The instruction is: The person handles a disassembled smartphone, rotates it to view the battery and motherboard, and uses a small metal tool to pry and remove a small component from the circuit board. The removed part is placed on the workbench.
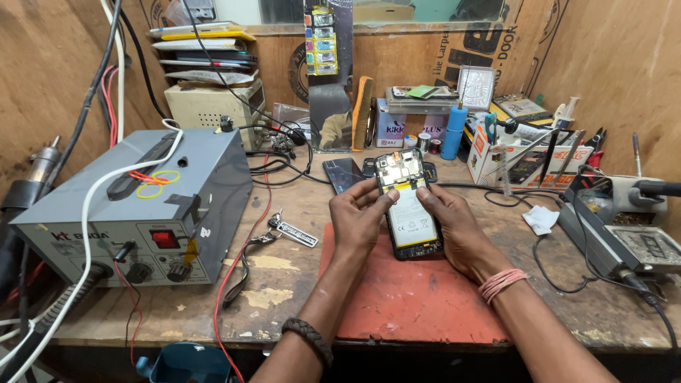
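Note:
Both my hands hold an opened smartphone (407, 213) with its back cover off, its white battery and circuit board showing. My left hand (359, 218) grips its left edge, thumb resting near the top of the battery. My right hand (452, 225) grips the right edge, thumb also on the battery's top. The phone is tilted up over a red work mat (411, 298) on the wooden bench.
A grey bench power unit (135, 206) with knobs and cables stands at the left. Another dark phone (343, 174) lies behind. A box of tools (528, 159) and a soldering station (638, 206) sit at the right. Keys (287, 230) lie left of the mat.

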